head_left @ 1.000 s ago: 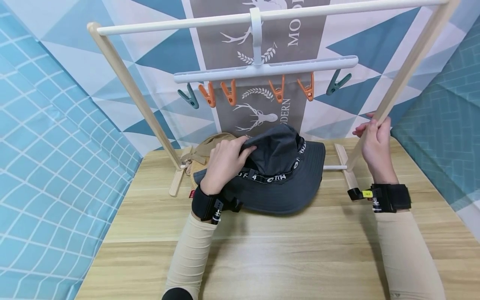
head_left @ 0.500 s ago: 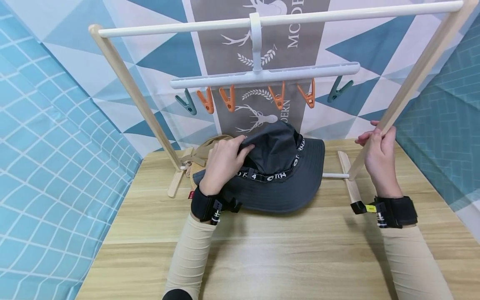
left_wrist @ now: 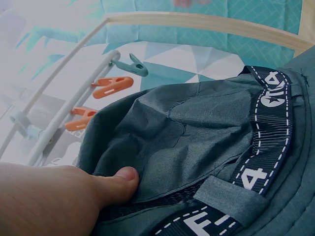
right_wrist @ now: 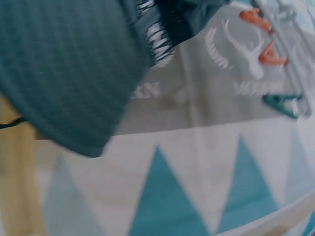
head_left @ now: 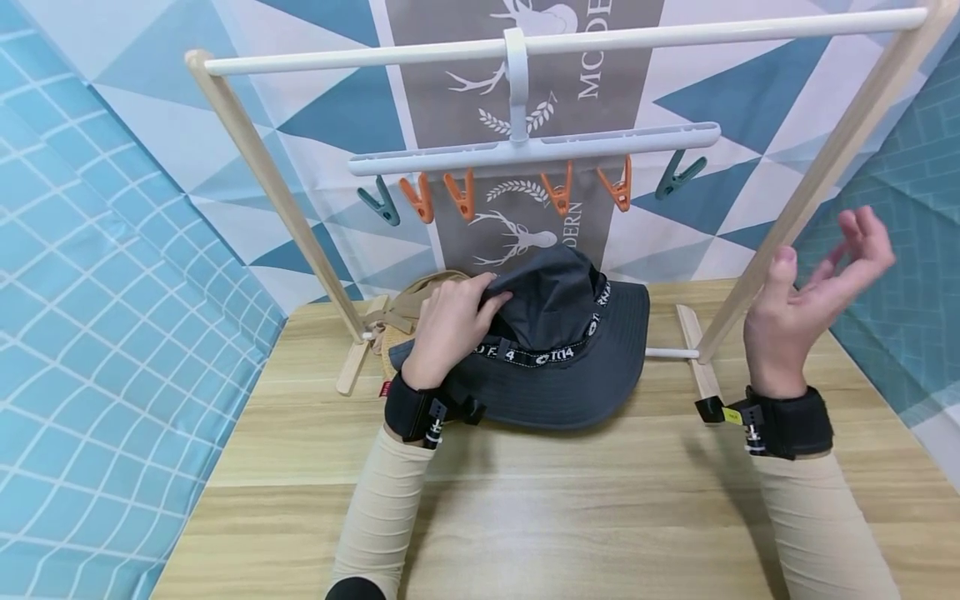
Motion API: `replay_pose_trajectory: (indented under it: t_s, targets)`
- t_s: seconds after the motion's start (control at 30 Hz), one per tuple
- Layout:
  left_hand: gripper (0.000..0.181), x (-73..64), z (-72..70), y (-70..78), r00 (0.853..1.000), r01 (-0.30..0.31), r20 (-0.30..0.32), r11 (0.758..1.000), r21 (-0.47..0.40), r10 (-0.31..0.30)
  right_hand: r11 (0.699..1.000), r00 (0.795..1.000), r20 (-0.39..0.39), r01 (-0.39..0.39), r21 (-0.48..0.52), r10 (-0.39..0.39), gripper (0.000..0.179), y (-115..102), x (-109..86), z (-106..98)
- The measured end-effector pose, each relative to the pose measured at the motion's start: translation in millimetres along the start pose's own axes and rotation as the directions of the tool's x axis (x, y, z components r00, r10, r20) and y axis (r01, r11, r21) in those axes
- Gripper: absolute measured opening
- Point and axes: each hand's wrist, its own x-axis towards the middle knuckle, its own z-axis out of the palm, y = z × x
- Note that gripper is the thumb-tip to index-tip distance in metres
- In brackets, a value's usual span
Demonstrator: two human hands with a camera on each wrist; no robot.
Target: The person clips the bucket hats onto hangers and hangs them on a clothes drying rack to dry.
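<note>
A dark grey bucket hat [head_left: 555,358] lies on the table, its inside facing up and a black band with white lettering round it. My left hand [head_left: 448,329] grips the crown of the hat at its left side; in the left wrist view the thumb [left_wrist: 127,178] lies along the inner fabric. My right hand [head_left: 802,308] is held in the air beside the right wooden post [head_left: 817,167] of the rack, fingers spread and nothing in them. In the right wrist view the hat's brim [right_wrist: 74,88] fills the upper left.
A white hanger [head_left: 532,150] with several orange and green clips, one an orange clip [head_left: 557,190], hangs from the rack's white bar [head_left: 660,37]. A tan straw hat [head_left: 420,296] lies behind my left hand. Patterned cloth stands behind the wooden table [head_left: 585,500].
My right hand has let go of the right post and opened beside it. The post shifted right earlier, and the hanger swung slightly. My left hand and the bucket hat have hardly moved.
</note>
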Motion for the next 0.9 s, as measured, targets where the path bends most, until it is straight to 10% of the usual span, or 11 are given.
replay_pose_trajectory:
  t_s: [0.2, 0.4, 0.67, 0.9]
  targets:
    - [0.024, 0.2, 1.7, -1.0, 1.0, 0.007, 0.004, 1.0, 0.001, -0.007, 0.976, 0.991, 0.082, 0.09, 0.2, -0.108, 0.046, -32, 7.9, 30]
    - [0.024, 0.7, 3.1, -0.9, 1.0, 0.012, 0.012, 1.0, 0.004, -0.012, 0.964, 0.928, 0.371, -0.063, 0.259, -0.039, 0.056, -41, 27.5, 45]
    - [0.025, 0.5, 2.5, -0.4, 1.0, 0.015, 0.019, 1.0, 0.005, -0.015, 0.903, 0.828, 0.547, -0.323, 0.285, 0.123, 0.053, -19, 50.5, 65]
    - [0.026, 0.0, 2.6, 1.3, 0.999, 0.021, 0.028, 1.0, -0.003, -0.021, 0.875, 0.85, 0.506, -0.35, 0.333, 0.147, 0.036, -15, 47.8, 80]
